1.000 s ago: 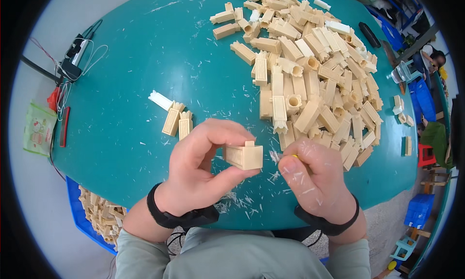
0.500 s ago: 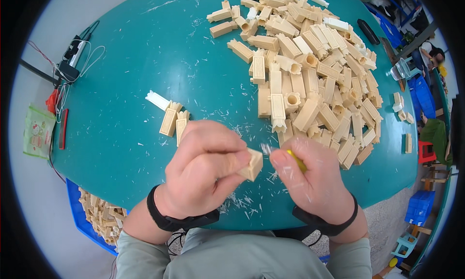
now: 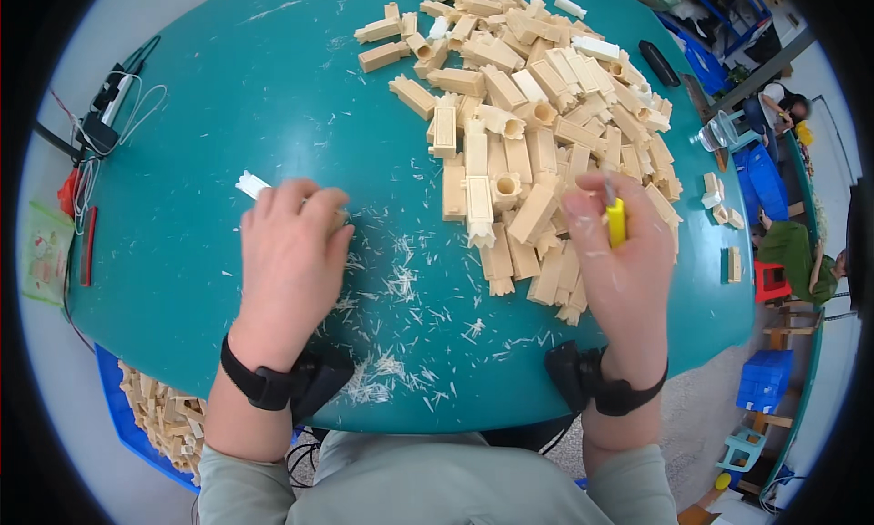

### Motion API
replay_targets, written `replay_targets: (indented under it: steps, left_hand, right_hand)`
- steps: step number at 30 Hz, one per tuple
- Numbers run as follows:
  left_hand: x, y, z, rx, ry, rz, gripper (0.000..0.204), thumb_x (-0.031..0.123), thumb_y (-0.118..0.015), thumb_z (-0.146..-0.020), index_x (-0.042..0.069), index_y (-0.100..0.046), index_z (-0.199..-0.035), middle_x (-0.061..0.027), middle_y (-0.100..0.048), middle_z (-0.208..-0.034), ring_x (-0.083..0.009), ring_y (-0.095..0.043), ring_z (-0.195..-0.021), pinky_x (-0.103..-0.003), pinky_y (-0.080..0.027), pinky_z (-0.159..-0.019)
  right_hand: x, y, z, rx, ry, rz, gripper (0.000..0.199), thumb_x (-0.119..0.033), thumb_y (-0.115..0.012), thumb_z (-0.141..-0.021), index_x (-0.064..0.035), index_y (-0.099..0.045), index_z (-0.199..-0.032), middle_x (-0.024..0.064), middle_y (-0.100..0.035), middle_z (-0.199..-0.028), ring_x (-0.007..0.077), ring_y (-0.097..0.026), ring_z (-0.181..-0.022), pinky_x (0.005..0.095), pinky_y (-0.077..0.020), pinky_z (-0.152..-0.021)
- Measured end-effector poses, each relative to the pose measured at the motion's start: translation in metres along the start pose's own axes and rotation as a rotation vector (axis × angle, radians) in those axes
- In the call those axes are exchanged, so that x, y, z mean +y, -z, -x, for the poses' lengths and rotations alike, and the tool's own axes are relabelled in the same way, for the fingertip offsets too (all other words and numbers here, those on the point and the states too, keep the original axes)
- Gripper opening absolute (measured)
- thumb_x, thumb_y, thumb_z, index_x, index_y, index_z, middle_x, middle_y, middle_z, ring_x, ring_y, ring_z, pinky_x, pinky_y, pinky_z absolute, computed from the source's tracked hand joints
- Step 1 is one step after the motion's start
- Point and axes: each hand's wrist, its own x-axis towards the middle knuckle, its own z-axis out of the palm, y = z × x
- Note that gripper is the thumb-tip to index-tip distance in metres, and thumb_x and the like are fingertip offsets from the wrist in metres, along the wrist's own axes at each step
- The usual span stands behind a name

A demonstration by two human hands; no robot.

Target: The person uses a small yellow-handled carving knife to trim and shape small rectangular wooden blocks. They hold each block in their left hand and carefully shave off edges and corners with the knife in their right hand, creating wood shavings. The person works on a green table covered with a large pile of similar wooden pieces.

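Observation:
My left hand (image 3: 287, 252) lies palm down on the teal round table (image 3: 228, 88), left of centre, fingers curled over whatever is beneath it. A small white piece (image 3: 249, 184) pokes out past its fingertips. My right hand (image 3: 619, 261) is closed around a yellow-handled small tool (image 3: 616, 221), its tip pointing away from me. That hand hovers over the near right edge of a large pile of beige plastic blocks (image 3: 519, 115). The block I was holding is out of sight.
White shavings (image 3: 401, 288) litter the table between my hands. A blue crate of beige pieces (image 3: 150, 416) stands below the table's left edge. Cables and a charger (image 3: 100, 124) lie far left, a black object (image 3: 657, 62) far right. Another person (image 3: 792, 252) sits at the right.
My hands have parted. The left one carried the beige block down and left onto the table, covering the pieces there. The right one moved right over the pile with the yellow tool.

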Motion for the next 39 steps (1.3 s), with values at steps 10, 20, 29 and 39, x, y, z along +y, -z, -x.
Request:
replay_targets:
  steps: [10, 20, 29, 39]
  left_hand:
    - [0.024, 0.008, 0.006, 0.023, -0.177, 0.625, 0.035, 0.005, -0.069, -0.071, 0.003, -0.058, -0.104, -0.0112, -0.057, -0.1, -0.0231, -0.055, -0.088, -0.03, -0.044, -0.073]
    - [0.035, 0.011, 0.02, -0.342, 0.078, 1.39, 0.032, 0.004, -0.06, -0.081, -0.001, -0.053, -0.112, -0.0071, -0.057, -0.1, -0.0125, -0.056, -0.083, -0.027, -0.047, -0.072]
    - [0.025, 0.03, 0.015, -0.515, -0.63, 0.706, 0.03, -0.001, -0.062, -0.064, 0.012, -0.064, -0.09, -0.0073, -0.056, -0.101, -0.0269, -0.048, -0.086, -0.033, -0.041, -0.076]
    - [0.022, 0.021, 0.007, -0.308, -0.161, 1.015, 0.043, 0.011, -0.073, -0.069, 0.006, -0.058, -0.109, -0.0047, -0.057, -0.093, -0.0158, -0.053, -0.086, -0.027, -0.043, -0.075]
  right_hand:
    - [-0.017, -0.006, -0.002, -0.246, -0.16, 0.008, 0.026, -0.011, -0.064, -0.076, -0.0036, -0.057, -0.1, 0.0107, -0.059, -0.084, 0.017, -0.059, -0.073, 0.0271, -0.0462, -0.062]
    - [-0.025, -0.008, 0.022, -0.57, -0.01, -0.511, 0.012, -0.004, -0.063, -0.078, -0.0026, -0.059, -0.09, 0.0027, -0.058, -0.08, 0.0092, -0.052, -0.072, 0.0213, -0.0424, -0.065]
    - [-0.016, -0.013, 0.02, -0.359, -0.057, -0.57, 0.01, -0.003, -0.06, -0.081, -0.0027, -0.057, -0.091, 0.0, -0.055, -0.078, 0.0049, -0.049, -0.068, 0.0181, -0.0409, -0.061]
    - [-0.019, -0.011, 0.022, -0.406, -0.108, -0.574, 0.009, -0.004, -0.059, -0.082, -0.0031, -0.058, -0.09, -0.0004, -0.055, -0.078, 0.0053, -0.048, -0.068, 0.0194, -0.0404, -0.059]
